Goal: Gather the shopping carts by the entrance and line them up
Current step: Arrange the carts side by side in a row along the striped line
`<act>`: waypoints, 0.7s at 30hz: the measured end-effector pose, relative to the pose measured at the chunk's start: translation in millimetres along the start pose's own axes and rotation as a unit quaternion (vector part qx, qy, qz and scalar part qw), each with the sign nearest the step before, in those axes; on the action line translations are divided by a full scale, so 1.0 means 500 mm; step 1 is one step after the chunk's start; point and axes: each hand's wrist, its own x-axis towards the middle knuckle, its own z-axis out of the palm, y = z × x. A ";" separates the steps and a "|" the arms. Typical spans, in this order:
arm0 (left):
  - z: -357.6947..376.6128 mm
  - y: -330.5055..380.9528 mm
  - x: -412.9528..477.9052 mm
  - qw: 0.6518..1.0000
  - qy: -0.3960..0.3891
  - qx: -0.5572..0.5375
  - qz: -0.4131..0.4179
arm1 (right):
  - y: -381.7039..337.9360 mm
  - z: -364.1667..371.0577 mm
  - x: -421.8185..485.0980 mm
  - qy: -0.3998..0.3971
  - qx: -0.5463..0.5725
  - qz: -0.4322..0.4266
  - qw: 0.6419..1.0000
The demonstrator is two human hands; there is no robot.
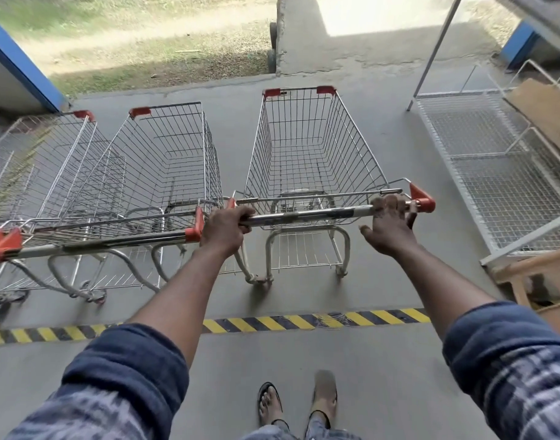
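— Starting with the biggest thing: what fills the floor (pixel 383 147)?

— Concrete, and on it a row of wire carts by the open entrance. The person stands behind the right cart (pixel 307 147), which sits just beside the middle cart (pixel 164 160); a left cart (pixel 47 160) is nested close against that one. White mesh racks (pixel 500 173) lie well apart on the right, and a striped tape line (pixel 304 322) crosses the floor behind the carts' rear wheels.

— Is the right cart in line yet?

— Not quite, by the look of it. Its handle ends sit near level with the neighbour's, but the basket reaches further forward, and a gap shows between the two.

— How will it handle?

— Likely light, since the basket is empty, and stiff, being steel wire on a tube frame. The casters should roll easily on smooth concrete, though they may swivel and let the nose wander.

— Where should the person hold it?

— On the bar (pixel 310 214), wide apart, for steering. The left hand (pixel 224 227) is wrapped around the bar's left end. The right hand (pixel 389 227) is looser: fingers draped over the bar near the red end cap (pixel 423 198), thumb spread off below.
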 end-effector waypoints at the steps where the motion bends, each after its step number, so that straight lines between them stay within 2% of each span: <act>1: -0.004 0.000 -0.001 1.000 -0.002 0.001 0.010 | 0.001 0.000 -0.001 0.001 -0.001 0.001 1.000; 21: 0.008 0.008 -0.032 0.999 0.030 -0.014 0.018 | 0.009 0.000 -0.016 0.020 0.006 -0.004 1.000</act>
